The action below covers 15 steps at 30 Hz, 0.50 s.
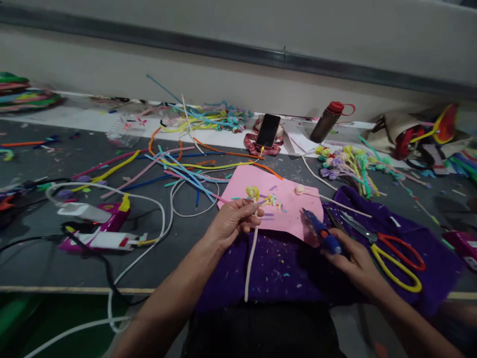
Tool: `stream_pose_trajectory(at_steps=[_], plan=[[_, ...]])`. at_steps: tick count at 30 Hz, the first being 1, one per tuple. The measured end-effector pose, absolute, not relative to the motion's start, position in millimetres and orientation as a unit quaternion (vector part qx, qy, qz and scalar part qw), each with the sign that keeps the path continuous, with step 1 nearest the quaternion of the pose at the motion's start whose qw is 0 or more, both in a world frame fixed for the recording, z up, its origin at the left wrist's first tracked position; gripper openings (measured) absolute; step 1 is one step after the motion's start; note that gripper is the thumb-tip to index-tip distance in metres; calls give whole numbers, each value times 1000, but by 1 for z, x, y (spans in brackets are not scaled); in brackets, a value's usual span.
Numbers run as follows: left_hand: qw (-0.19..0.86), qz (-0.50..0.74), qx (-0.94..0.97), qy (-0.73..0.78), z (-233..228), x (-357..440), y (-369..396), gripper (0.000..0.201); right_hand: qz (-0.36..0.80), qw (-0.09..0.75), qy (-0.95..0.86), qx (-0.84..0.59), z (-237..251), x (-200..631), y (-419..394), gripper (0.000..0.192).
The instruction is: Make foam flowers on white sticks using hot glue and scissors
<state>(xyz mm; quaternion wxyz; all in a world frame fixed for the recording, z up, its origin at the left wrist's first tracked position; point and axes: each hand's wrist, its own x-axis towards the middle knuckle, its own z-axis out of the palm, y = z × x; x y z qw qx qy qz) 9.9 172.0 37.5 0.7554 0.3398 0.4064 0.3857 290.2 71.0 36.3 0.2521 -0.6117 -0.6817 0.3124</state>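
White fuzzy stem (250, 258) pinched in the left hand (231, 224), fingers closed about its upper part, yellow bud (252, 192) at the top just above the fingertips, lower end hanging down over the purple cloth (283, 268). Blue glue gun (321, 229) gripped in the right hand (354, 261), nozzle aimed up and left over the edge of the pink sheet (283, 199), well short of the bud. Looks like the gluing stage of a small flower: bud seated on the stem, glue not yet touching. Next, probably, nozzle brought up to the base of the bud, stem held steady, fingers kept clear of the hot tip. Scissors (391, 251) just beside the right hand; phone (267, 130) and bottle (328, 122) well apart, near the wall.
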Motion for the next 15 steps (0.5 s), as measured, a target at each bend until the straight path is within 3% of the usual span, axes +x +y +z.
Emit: stream_pose_trajectory(at_steps=[6, 15], plan=[[754, 369, 370, 398, 34, 11, 172, 25, 492, 382, -510, -593, 22, 296, 71, 25], [759, 355, 365, 406, 32, 15, 171, 25, 440, 446, -519, -581, 41, 287, 69, 34]])
